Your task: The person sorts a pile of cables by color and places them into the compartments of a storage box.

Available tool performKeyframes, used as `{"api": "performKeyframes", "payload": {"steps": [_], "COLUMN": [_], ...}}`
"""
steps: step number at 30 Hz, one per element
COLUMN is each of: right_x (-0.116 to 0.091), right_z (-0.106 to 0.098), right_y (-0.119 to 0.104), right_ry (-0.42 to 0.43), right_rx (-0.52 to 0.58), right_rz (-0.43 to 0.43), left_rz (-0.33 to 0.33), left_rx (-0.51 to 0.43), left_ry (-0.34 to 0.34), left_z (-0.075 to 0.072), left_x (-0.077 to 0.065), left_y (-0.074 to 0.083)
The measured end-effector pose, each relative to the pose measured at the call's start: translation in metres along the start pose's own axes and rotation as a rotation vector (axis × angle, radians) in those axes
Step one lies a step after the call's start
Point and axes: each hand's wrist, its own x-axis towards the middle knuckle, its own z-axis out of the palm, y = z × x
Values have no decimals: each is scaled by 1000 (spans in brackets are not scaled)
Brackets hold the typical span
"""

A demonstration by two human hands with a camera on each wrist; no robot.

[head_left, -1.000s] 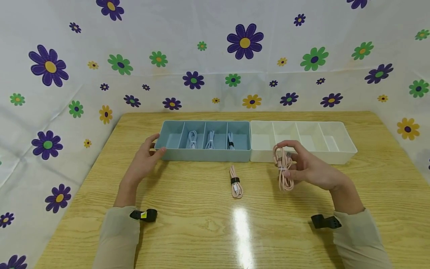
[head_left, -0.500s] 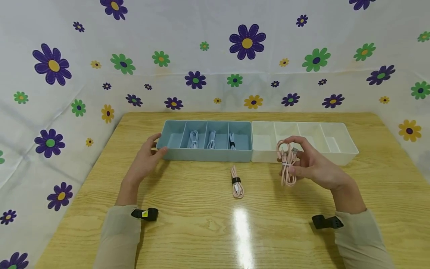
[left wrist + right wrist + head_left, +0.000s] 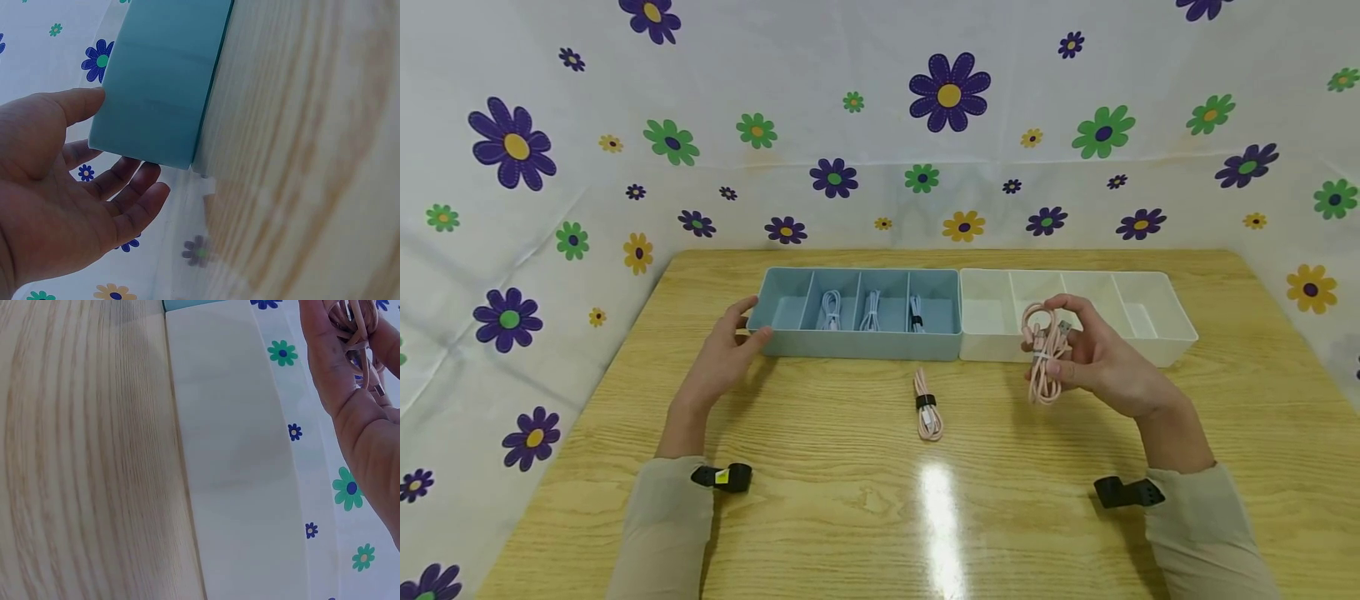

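My right hand (image 3: 1101, 358) pinches a coiled pink USB cable (image 3: 1045, 367) just in front of the white divided organizer box (image 3: 1000, 349), above the table. The cable's coils hang down and a metal plug sticks out of the bundle; the right wrist view shows part of it at the top corner. My left hand (image 3: 718, 358) rests with spread fingers on the left end of the blue divided organizer box (image 3: 865, 346), thumb at its front corner. A second pink cable (image 3: 928, 408), bound with a black strap, lies on the table in front of the boxes.
Three bundled light blue cables stand in separate compartments of the blue box, one of them the strapped cable (image 3: 916, 313). Both boxes stand end to end on the wooden table (image 3: 820, 483). A flower-printed cloth (image 3: 880, 100) hangs behind and at the sides.
My right hand has lifted the pink cable slightly, up and a little to the right, toward the white box. The left hand has stayed at the blue box.
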Motion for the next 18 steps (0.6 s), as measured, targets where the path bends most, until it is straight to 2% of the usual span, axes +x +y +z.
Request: {"api": "performKeyframes", "payload": {"steps": [13, 18], "right_x": [2, 0], "right_z": [2, 0], "right_y": [0, 0], "right_ry": [24, 2], "right_rx": [41, 91], "right_rz": [-26, -64], "left_rz": [4, 10], "left_rx": [-5, -4], "left_ry": [3, -1], "left_z": [-1, -1], "left_x": [-2, -1], "left_y": [0, 0]}}
